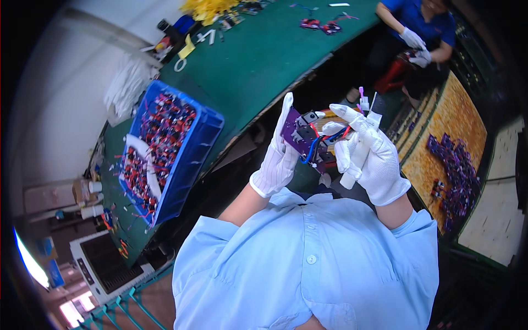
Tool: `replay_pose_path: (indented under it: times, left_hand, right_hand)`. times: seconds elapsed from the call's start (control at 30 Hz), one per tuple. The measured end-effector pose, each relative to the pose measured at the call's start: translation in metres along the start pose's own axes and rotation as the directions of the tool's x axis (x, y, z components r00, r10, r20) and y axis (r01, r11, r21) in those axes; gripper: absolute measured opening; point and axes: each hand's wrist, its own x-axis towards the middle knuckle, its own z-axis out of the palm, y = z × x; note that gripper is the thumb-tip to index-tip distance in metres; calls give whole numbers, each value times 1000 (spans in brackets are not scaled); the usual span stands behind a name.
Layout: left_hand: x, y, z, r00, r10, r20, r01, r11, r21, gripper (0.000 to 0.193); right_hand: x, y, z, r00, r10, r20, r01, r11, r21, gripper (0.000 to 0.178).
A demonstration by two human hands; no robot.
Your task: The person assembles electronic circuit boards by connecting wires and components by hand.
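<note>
Your left hand (276, 162), gloved in white, is closed on a purple circuit board (290, 132), the palm and fingers along its left side. Held in the air in front of your chest, the board is tilted and clear of the bench, outside its near edge. It carries black components and a loop of blue wire (312, 152), with red wire beside it. Your right hand (380, 163), also gloved, grips a white tool (358, 157) with a thin shaft pointing away from you; its type cannot be determined. The fingertips are close to the wires; contact cannot be confirmed. A white and pink connector (364, 103) shows just beyond that hand.

On the green bench (247, 66), a blue bin (201, 140) stands at the near edge, toward the left, filled with red and black wired assemblies (168, 121); a curved white strip (147, 165) lies over them. Two red wired pieces (309, 23) lie near the bench's far right corner. To your right, purple boards (456, 170) lie heaped on a mottled yellow-brown surface (467, 115). Beyond it sits a co-worker (426, 22) in blue, wearing white gloves.
</note>
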Motion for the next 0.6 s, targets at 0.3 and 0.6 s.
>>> replay_pose_path:
  times: [0.3,0.6]
  left_hand:
    - [-74,44,-75,970,103,-220,-163,948,-272,64]
    - [-115,49,-147,946,102,-308,-181,953,-242,59]
  right_hand:
    - [62,68,92,962,234,141,-189,942,-277,43]
    - [99,135,139,930,309,197,-224,905,-363,47]
